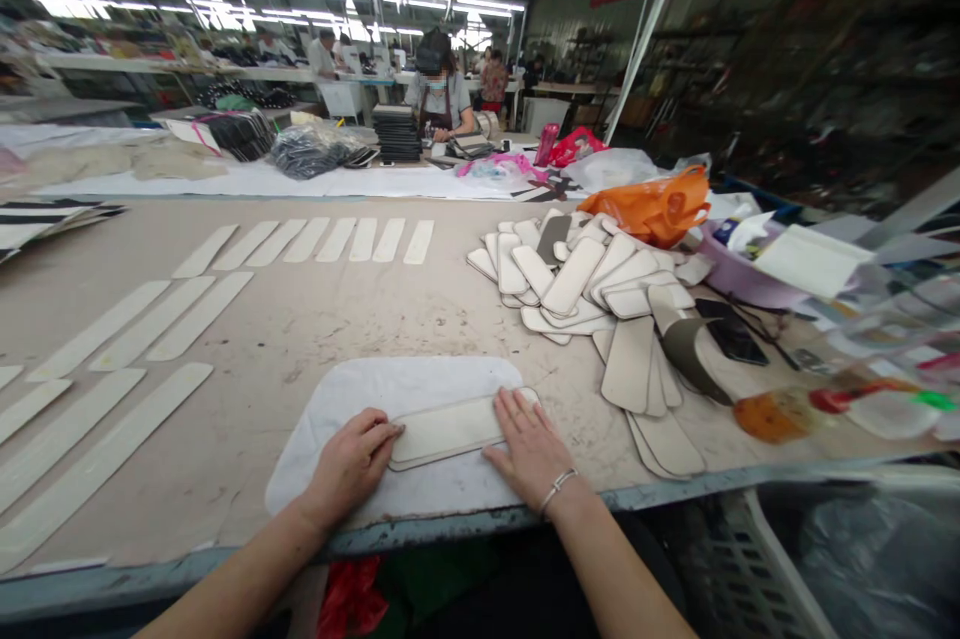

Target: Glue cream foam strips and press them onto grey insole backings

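Two long pale strips with rounded ends [448, 426] lie one over the other, slightly offset, on a white rounded sheet [330, 409] at the table's front edge. At their left end, my left hand [356, 464] is closed, thumb and fingertips pinching the edge. My right hand [529, 444], with a bracelet at the wrist, lies flat with fingers stretched over the right end. Off to the right is a heap of similar pale pieces [574, 274].
Pale strips [127, 424] lie in rows on the left and back left. A phone [731, 331], an orange bag [652, 204], a purple basin [750, 269] and a jar of amber stuff [772, 414] stand on the right. A person [442, 99] sits across the table.
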Available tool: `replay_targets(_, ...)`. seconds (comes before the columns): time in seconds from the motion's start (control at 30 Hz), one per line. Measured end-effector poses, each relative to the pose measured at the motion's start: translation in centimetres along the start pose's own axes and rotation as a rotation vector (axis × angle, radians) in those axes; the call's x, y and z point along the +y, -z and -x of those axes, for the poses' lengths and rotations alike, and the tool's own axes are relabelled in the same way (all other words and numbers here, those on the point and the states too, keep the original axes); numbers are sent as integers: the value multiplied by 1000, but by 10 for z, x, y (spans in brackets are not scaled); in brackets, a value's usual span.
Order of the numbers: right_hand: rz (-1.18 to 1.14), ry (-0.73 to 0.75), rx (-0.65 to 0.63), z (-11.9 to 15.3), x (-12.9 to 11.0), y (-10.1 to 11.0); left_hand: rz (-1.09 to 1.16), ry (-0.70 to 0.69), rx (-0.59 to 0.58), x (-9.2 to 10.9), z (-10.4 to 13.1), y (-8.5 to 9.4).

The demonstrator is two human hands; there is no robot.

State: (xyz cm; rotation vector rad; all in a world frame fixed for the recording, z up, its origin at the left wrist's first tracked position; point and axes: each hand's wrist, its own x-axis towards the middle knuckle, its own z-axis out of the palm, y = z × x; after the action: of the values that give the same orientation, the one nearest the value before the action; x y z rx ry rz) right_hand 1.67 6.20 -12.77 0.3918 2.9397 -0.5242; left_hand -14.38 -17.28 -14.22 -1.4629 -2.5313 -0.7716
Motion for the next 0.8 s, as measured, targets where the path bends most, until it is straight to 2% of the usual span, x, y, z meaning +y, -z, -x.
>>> replay_targets(0.1,9,-161,21,-1,16,0,14,40,-14,5,-2,4)
replay_targets(0.23,-45,-255,111,-3,11,-8,35,127,-75,9,-5,6)
replay_targets(0.33,-123,-329,213,-2,15,-5,36,244,-141,3,-13,8)
replay_targets(0.43,-172,-386,353,1,27,5,61,200,-256,-9,-28,12)
replay_targets(0.53,-217,-384,413,4,36,11,76,128,-357,-11,-43,25)
replay_targets(0.6,-241,-390,414,4,37,10,21,159,-308,-3,-46,35)
replay_targets(0.7,-237,-397,423,1,38,5,-159,130,-93,21,-41,36)
replay_targets(0.73,-234,-401,426,0,39,4,-219,61,-69,29,-38,30)
replay_targets(0.8,-248,-408,429,1,38,3,-308,-103,-155,42,-29,15)
